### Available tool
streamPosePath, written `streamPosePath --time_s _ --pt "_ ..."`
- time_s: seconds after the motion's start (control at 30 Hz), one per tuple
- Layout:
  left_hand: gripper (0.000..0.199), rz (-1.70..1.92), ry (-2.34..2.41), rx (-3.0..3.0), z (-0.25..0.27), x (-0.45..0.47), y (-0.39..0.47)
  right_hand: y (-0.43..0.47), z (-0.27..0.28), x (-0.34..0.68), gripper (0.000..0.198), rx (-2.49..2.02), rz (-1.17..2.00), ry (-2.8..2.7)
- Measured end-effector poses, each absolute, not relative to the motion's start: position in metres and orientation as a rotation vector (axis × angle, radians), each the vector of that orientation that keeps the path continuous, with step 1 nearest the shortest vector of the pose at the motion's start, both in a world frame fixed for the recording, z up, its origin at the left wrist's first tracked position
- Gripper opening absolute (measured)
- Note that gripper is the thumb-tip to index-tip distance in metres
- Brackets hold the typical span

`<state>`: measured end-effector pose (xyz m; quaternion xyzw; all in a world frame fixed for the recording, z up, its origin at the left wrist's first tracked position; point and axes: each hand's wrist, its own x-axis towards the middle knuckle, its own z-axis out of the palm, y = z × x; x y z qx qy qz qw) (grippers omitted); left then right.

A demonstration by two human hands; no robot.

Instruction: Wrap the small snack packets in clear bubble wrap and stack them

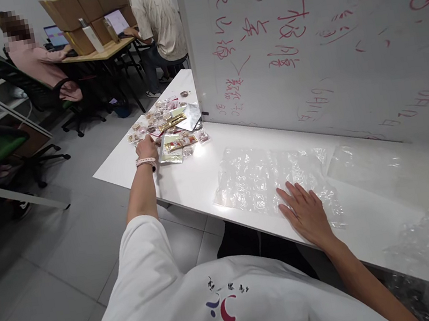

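Among flat, shiny plastic packets (pixel 181 143), the left hand (pixel 146 148) is reaching, grip unclear; the right hand (pixel 306 212), fingers spread, is touching crinkled clear plastic (pixel 255 175).

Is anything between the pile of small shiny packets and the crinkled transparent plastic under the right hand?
Nothing visible is: only white tabletop separates the packets from the plastic. The left hand is at the packets' edge.

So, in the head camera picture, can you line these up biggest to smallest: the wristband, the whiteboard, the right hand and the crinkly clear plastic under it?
Largest to smallest, as they look there:
1. whiteboard
2. crinkly clear plastic
3. right hand
4. wristband
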<state>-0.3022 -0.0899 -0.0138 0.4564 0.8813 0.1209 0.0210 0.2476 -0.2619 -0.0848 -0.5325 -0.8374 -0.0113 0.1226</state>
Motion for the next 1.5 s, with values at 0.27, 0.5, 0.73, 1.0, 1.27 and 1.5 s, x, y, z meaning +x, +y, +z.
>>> streamPosePath --time_s 0.27,0.5,0.73,1.0,1.27,1.5 --pt "0.044 0.879 3.001 1.314 -0.008 -0.3 -0.108 -0.263 -0.082 0.247 0.048 -1.545 -0.015 -2.438" --pt "0.034 0.512 2.784 1.266 -0.041 -0.3 -0.144 -0.263 -0.082 0.247 0.048 -1.544 -0.006 -2.428" --pt "0.025 0.747 2.913 1.203 -0.04 -0.285 -0.158 -0.263 -0.082 0.247 0.049 -1.544 0.001 -2.42" --pt "0.025 1.518 2.491 1.559 -0.005 -0.164 -0.195 -0.262 -0.084 0.246 0.05 -1.557 0.023 -2.411" --pt "0.028 0.884 1.477 2.349 -0.04 0.085 -0.235 -0.264 -0.082 0.249 0.05 -1.496 0.095 -2.416" --pt "0.061 0.435 1.263 2.499 -0.051 0.091 -0.268 -0.29 -0.081 0.278 0.044 -1.345 0.289 -2.239"
